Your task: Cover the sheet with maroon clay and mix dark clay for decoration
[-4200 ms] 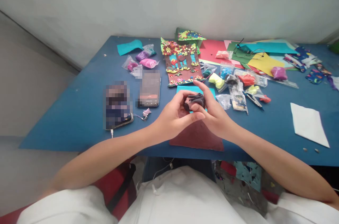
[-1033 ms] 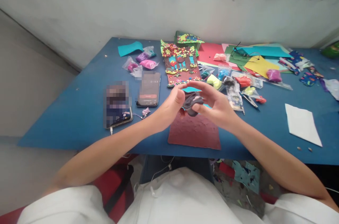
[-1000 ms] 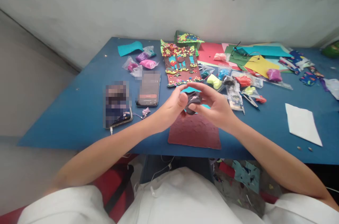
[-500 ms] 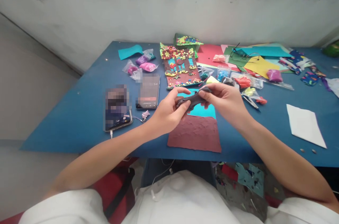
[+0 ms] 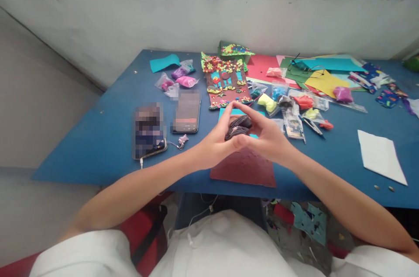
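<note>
A dark grey lump of modelling clay, folded and creased, sits between both hands. My left hand curls round its left side, and my right hand closes round its right side. The fingertips of the two hands meet above the clay and the thumbs meet below it. Beneath the hands lies a sheet whose lower part is covered with brown clay; its upper part is turquoise and mostly hidden by the hands.
Behind the hands lies a decorated clay picture. Two phones lie to the left, one on a cable. Bagged coloured clay, coloured paper sheets and a pen-like tool spread rightward. White paper is at the far right.
My hands have drawn together round the dark clay, which was stretched lengthwise between the fingers and is now folded into a compact lump. The view has shifted slightly.
</note>
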`<action>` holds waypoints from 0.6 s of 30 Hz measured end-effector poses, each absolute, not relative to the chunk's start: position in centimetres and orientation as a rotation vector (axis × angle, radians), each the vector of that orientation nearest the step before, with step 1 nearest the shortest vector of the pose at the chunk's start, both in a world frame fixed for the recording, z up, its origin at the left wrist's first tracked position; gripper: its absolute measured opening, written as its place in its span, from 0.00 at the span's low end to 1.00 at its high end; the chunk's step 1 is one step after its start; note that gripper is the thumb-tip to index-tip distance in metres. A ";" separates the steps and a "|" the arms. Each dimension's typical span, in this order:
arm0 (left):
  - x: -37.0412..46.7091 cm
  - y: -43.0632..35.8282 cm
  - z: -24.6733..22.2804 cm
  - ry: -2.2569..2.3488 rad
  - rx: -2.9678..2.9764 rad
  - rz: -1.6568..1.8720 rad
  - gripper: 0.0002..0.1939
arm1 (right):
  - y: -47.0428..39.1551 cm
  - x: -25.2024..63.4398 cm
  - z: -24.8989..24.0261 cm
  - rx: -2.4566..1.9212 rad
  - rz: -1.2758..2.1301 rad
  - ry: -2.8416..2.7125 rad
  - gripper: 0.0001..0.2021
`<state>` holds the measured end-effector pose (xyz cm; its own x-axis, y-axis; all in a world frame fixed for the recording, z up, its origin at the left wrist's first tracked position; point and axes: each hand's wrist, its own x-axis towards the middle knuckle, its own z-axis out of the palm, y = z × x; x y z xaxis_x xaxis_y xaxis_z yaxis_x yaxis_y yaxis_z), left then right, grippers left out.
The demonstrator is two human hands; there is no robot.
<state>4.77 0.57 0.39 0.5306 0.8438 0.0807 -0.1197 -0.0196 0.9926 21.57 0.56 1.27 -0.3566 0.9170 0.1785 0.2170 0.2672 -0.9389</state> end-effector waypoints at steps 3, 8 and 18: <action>4.6 0.5 0.8 0.803 1.453 0.887 0.54 | 0.0 20.9 1.0 -1.079 1.129 -1.667 0.24; 4.8 0.6 1.0 0.825 1.430 0.940 0.43 | 0.4 21.2 1.7 -1.115 1.064 -1.532 0.13; 4.1 1.2 1.4 0.833 1.231 1.051 0.29 | 3.3 24.9 2.5 -1.067 0.692 -1.454 0.24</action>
<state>4.14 1.20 1.44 0.3235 0.9452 0.0431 -0.1739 0.0146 0.9847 24.92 3.32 2.46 0.0593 0.8978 0.4365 0.2273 0.4136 -0.8816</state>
